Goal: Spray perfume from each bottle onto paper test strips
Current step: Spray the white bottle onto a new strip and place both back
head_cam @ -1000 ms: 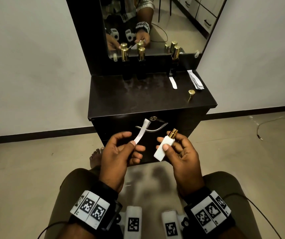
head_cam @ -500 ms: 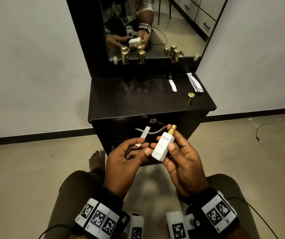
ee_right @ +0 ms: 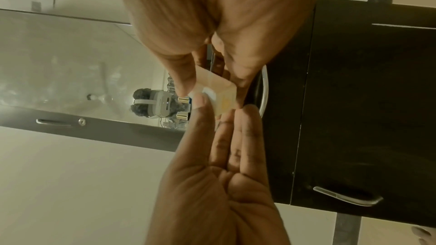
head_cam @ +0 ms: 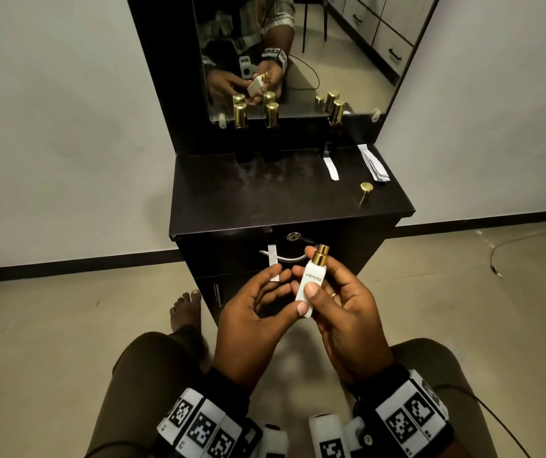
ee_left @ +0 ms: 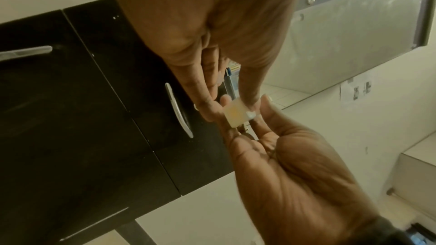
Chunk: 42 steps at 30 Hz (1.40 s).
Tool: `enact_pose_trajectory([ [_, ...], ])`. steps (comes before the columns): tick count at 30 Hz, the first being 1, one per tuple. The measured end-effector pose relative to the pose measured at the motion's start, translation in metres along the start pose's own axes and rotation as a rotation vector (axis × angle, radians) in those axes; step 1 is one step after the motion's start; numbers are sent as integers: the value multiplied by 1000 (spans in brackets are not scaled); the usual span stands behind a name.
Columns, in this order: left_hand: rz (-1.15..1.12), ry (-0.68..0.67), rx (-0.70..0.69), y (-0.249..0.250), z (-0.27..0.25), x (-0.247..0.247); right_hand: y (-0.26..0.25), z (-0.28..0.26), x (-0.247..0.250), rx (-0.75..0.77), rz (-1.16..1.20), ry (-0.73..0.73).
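Right hand (head_cam: 344,312): thumb and fingers curled round a slim white bottle (head_cam: 311,282), rectangular and smooth, with a bare gold sprayer, held tilted above the lap. Left hand (head_cam: 252,312): thumb tip pressing the bottle's base; fingers pinching a narrow white paper strip (head_cam: 273,267). Dresser top (head_cam: 265,200): dark, glossy; loose gold cap (head_cam: 365,188), one flat strip (head_cam: 331,166), a stack of strips (head_cam: 373,161). At the mirror's foot: three dark gold-capped bottles (head_cam: 240,115).

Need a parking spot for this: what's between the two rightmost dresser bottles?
Bare dresser top between the middle bottle and right bottle, per head view.
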<state>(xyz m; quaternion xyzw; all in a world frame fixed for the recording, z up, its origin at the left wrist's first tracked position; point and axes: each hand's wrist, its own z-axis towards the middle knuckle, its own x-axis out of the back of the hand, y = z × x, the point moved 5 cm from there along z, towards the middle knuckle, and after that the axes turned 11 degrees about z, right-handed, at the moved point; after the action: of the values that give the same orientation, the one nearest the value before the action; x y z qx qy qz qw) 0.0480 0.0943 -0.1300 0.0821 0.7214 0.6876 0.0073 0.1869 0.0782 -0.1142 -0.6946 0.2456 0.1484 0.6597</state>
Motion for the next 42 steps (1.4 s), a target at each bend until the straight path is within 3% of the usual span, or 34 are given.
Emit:
enact_pose_trajectory([
  [11, -99, -2, -22, 4, 2, 2, -15, 7, -2, 103, -150, 39],
  [13, -85, 32, -20, 1, 4, 5, -30, 16, 7, 172, -206, 99],
  [19, -53, 75, -42, 3, 5, 11, -93, 67, 47, 473, -773, 381],
  [23, -13, 82, -63, 4, 4, 13, -108, 91, 43, 538, -1085, 355],
  [28, -16, 88, -64, 4, 5, 16, -105, 109, 36, 500, -1306, 275],
  [30, -34, 93, -64, 3, 6, 17, -108, 109, 36, 476, -1279, 305],
  [32, -51, 96, -61, 4, 7, 18, -107, 99, 35, 448, -1092, 314],
  [36, -26, 87, -68, 7, 6, 17, -90, 64, 8, 327, -559, 121],
  [42, -15, 70, -74, 5, 4, 15, -71, 37, -15, 237, -350, -23],
])
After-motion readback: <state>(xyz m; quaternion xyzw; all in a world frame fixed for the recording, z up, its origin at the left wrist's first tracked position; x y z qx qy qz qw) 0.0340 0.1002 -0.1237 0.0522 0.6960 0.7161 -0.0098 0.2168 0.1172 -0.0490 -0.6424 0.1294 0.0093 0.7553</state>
